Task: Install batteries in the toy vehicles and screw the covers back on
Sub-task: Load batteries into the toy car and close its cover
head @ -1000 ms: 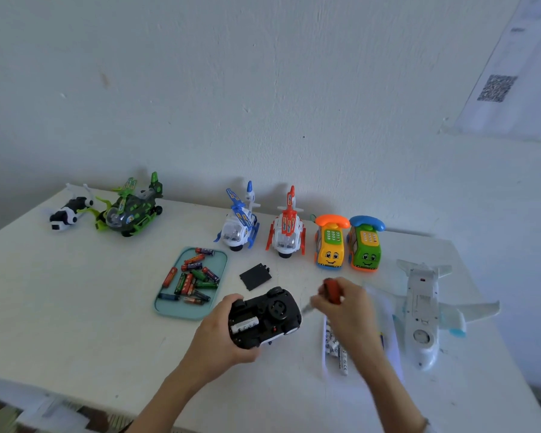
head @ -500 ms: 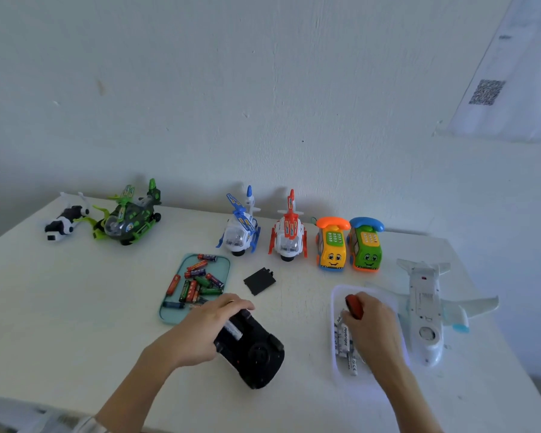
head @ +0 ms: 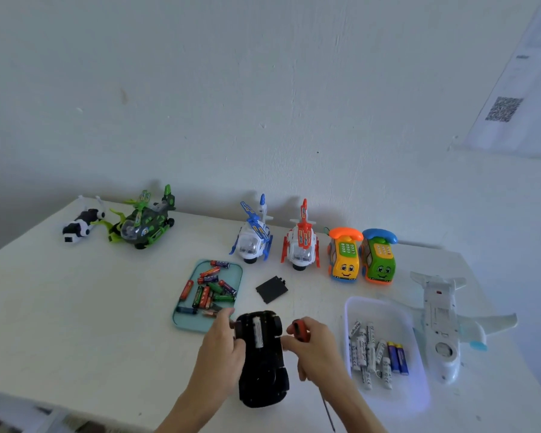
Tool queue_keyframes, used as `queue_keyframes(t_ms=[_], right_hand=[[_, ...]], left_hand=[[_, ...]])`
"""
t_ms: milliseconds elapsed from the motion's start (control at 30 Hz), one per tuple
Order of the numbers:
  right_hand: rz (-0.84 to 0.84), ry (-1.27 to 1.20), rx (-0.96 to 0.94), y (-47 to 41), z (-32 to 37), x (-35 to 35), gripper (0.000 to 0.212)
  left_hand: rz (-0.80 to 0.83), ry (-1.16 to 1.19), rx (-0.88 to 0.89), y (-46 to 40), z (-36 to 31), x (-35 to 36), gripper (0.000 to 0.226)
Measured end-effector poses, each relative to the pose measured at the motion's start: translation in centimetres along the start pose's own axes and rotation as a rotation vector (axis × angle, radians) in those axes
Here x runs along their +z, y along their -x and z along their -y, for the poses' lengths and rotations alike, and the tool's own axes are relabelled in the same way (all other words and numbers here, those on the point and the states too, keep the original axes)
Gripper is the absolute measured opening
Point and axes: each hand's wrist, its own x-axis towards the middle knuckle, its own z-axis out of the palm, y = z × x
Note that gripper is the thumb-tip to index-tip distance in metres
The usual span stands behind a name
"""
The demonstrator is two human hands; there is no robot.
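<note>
Lower centre, left hand (head: 219, 348) grips car (head: 263, 357); right hand (head: 313, 346) holds screwdriver (head: 297, 329); tilting could spill the battery (head: 258, 332)

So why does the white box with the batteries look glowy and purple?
In the head view, the white tray is overexposed under bright light, so its rim blooms bluish-purple. The table edge at bottom left is smeared with blur, and the wide lens bends the wall poster at the right.

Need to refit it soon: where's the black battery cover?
The black battery cover lies on the table, between the teal tray and the red helicopter.
</note>
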Motion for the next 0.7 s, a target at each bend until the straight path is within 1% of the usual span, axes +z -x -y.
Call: queue_keyframes(t_ms=[67, 133, 200, 267, 333, 367, 433, 500, 600, 633, 700], right_hand=[[0.032, -0.029, 0.007, -0.2, 0.2, -0.5, 0.009], [0.085, -0.032, 0.026, -0.4, 0.1, -0.9, 0.010], [0.126, -0.031, 0.031, -0.5, 0.3, -1.5, 0.011], [0.069, -0.033, -0.020, -0.6, 1.1, -2.3, 0.012], [-0.052, -0.055, -0.125, -0.5, 2.3, -3.1, 0.014], [-0.124, -0.055, -0.192, -0.4, 3.0, -3.5, 0.015], [-0.273, 0.032, -0.333, 0.0, 4.1, -4.0, 0.018], [-0.380, 0.098, -0.433, 0.2, 4.6, -4.4, 0.019], [-0.436, -0.019, -0.514, -0.1, 4.6, -4.5, 0.020], [-0.441, -0.047, -0.534, -0.1, 4.5, -4.4, 0.021], [-0.441, -0.068, -0.573, -0.4, 4.1, -4.1, 0.023]], left_hand=[[0.041, 0.040, -0.031, 0.7, -0.5, 0.8, 0.060], [0.114, 0.038, -0.039, 0.9, -1.0, 1.3, 0.075], [0.163, -0.042, -0.003, 0.6, -1.3, 1.7, 0.091], [0.184, -0.151, 0.023, 0.3, -1.5, 2.2, 0.106], [0.205, -0.207, 0.027, 0.0, -1.9, 2.6, 0.112], [0.212, -0.227, 0.048, -0.1, -2.1, 2.9, 0.112], [0.208, -0.261, 0.088, -0.2, -2.5, 3.3, 0.113], [0.176, -0.255, 0.069, -0.5, -2.7, 3.6, 0.110], [0.162, -0.257, 0.034, -0.7, -3.1, 3.7, 0.085], [0.173, -0.262, 0.045, -0.9, -3.3, 3.5, 0.079], [0.197, -0.261, 0.073, -1.3, -3.5, 3.1, 0.074]])
